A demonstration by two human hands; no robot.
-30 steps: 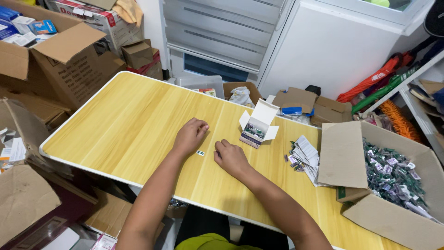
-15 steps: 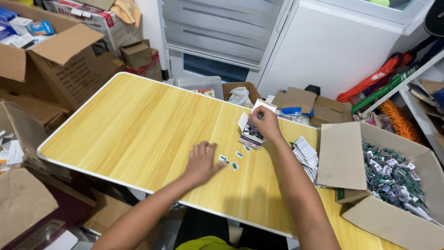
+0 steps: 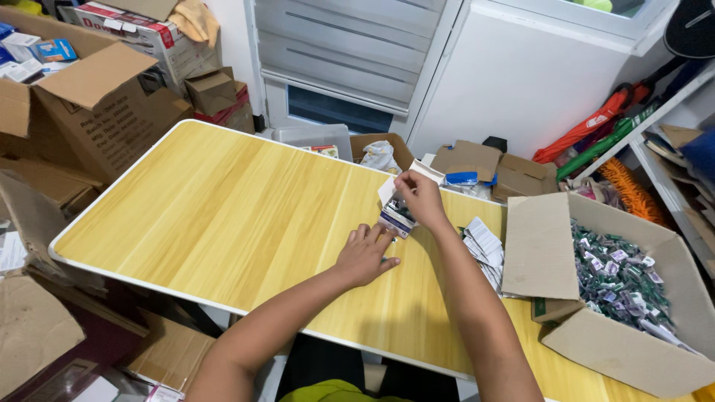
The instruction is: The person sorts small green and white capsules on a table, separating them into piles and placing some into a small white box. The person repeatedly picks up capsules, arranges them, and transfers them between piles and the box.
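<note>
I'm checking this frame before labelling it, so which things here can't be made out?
- Head view: the small white box has its inside hidden by the right hand.
- The small packets by the left hand lie under its fingers.
- Packets in the big cardboard box are too small to identify.
- That box is cut off by the lower right edge.

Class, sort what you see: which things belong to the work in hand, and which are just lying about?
In use:
right hand
left hand
small white carton
stack of flat cartons
box of sachets

Lying about:
big cardboard boxes
orange bundle
</note>
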